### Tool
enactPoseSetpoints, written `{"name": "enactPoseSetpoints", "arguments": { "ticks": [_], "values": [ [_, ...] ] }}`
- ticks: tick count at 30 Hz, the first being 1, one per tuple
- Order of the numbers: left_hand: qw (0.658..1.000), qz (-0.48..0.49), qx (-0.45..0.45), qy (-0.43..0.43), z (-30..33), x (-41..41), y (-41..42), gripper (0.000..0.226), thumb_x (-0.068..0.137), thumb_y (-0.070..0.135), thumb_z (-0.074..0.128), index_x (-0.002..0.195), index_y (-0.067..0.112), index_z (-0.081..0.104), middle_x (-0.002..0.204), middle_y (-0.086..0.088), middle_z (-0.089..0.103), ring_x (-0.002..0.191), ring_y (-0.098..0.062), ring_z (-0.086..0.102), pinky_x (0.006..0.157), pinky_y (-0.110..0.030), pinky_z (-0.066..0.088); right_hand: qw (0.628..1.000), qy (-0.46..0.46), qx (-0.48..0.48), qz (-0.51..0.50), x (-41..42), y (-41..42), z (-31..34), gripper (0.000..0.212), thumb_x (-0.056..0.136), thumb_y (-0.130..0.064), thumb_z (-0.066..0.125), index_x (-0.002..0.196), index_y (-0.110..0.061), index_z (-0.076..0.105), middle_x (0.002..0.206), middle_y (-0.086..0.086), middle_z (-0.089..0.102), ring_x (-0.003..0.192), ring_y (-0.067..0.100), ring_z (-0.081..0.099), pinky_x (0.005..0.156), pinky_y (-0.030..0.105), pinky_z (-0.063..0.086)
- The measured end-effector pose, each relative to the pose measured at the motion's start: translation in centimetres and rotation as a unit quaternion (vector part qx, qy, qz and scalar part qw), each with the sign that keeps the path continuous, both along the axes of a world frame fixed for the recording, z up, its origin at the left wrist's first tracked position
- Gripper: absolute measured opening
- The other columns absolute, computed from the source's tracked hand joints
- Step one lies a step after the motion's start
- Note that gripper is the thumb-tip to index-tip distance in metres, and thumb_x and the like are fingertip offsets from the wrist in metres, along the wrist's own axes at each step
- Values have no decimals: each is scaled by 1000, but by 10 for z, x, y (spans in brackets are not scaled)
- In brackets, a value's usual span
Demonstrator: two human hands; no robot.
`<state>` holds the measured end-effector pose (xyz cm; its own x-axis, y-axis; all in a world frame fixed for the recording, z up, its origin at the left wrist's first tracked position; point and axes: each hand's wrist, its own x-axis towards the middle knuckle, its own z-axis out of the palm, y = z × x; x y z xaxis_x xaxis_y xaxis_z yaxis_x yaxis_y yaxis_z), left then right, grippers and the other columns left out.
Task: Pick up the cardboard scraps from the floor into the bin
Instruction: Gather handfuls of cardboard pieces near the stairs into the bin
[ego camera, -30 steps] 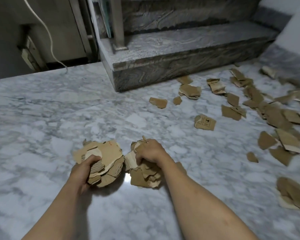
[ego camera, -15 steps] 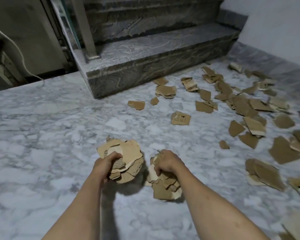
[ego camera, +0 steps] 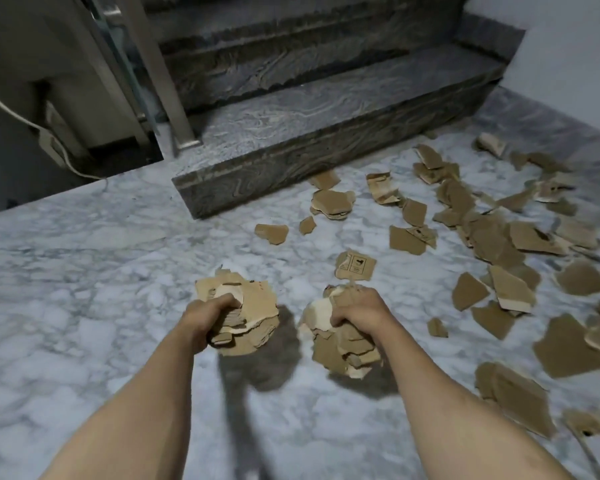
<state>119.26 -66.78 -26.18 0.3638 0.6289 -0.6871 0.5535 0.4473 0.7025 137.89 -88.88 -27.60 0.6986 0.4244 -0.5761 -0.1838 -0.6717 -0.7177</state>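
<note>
My left hand [ego camera: 208, 318] is closed around a thick stack of brown cardboard scraps [ego camera: 253, 306], held above the marble floor. A second bunch of torn scraps [ego camera: 343, 348] hangs from my right hand [ego camera: 359, 306], which grips it from above. Both bundles cast shadows on the floor beneath. Several loose cardboard scraps [ego camera: 499, 237] lie scattered over the floor to the right. A printed piece [ego camera: 355, 266] lies just beyond my right hand. No bin is in view.
A dark stone stair step [ego camera: 326, 133] rises ahead, with a metal railing post [ego camera: 160, 74] at its left corner. A white cable [ego camera: 49, 140] runs down at the far left. White-grey marble floor [ego camera: 84, 271] stretches left; a pale wall [ego camera: 575, 57] stands at right.
The view has swung to the right and the stair looks nearer. More scraps on the right have come into sight. Both hands keep their bundles, carried a little higher and wider apart.
</note>
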Motion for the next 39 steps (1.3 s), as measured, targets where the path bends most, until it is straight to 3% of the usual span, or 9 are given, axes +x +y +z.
{"name": "enactPoseSetpoints", "arguments": {
  "ticks": [7,9,12,16,21,26,31,35,39],
  "values": [
    [974,-131,172,61,120,124,87,30,74,20,83,92,-2,74,72,-12,70,50,-22,62,44,-24,48,997,24,27,-74,87,-7,64,48,49,-7,86,90,-12,60,89,9,67,89,28,66,75,38,56],
    [964,-165,200,57,120,152,112,26,74,20,84,85,-1,71,73,-11,68,51,-21,62,42,-23,47,997,26,13,-65,110,14,61,70,57,-2,86,120,-9,56,110,11,65,101,28,63,76,34,54],
    [958,-215,173,78,79,167,129,31,70,19,86,92,2,73,85,-13,73,69,-27,67,60,-29,54,998,43,-31,-14,125,46,43,103,65,3,82,151,-11,28,138,12,50,121,29,53,84,31,51],
    [944,-299,110,80,-5,184,138,61,46,33,88,101,10,73,99,-12,77,87,-30,72,81,-40,58,991,23,-129,30,139,77,1,113,67,3,79,157,-18,15,152,10,40,131,28,47,89,30,49],
    [918,-367,125,82,-103,227,175,93,37,51,92,119,24,59,108,0,73,95,-23,70,86,-44,59,965,-48,-253,55,145,81,-40,85,59,-12,80,135,-24,45,116,5,60,100,27,61,76,32,54],
    [909,-381,133,104,-101,243,164,95,36,52,88,119,16,59,107,-4,71,92,-23,69,78,-39,57,950,-78,-300,32,142,81,-48,80,57,-24,85,128,-23,47,132,8,37,129,31,38,88,34,46],
    [885,-419,172,105,-93,245,146,68,47,52,81,107,24,68,104,-1,71,98,-26,65,89,-42,54,959,-45,-279,-23,130,80,-46,70,59,-21,84,117,-18,45,121,3,57,107,28,58,79,34,53],
    [851,-448,213,171,-99,242,136,88,47,73,78,116,21,61,123,-11,54,103,-27,47,76,-33,38,972,5,-202,-121,113,68,-52,97,61,-19,85,145,-16,36,142,4,48,125,28,51,93,34,51],
    [864,-418,221,174,-91,237,122,79,55,59,87,110,11,59,114,-14,63,103,-32,55,73,-35,45,967,59,-97,-227,95,50,-52,108,59,-13,86,151,-12,30,146,6,47,125,26,52,92,32,53]
  ]
}}
